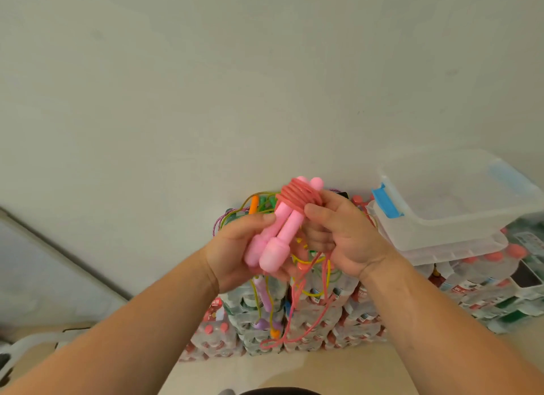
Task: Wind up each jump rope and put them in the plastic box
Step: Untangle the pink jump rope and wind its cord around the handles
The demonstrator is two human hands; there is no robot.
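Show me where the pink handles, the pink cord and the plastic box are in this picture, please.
pink handles [283, 235]: head view, on the shaft of the nearer handle.
pink cord [295, 196]: head view, on the coils wound round the handles.
plastic box [441, 233]: head view, on its clear front wall.

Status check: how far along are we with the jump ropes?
Done: nothing yet, it seems; no rope shows in the plastic box. In progress: the pink jump rope, with several coils wound near its top and a long loose cord hanging below. Left: finish and box it, then the tangled ropes behind.
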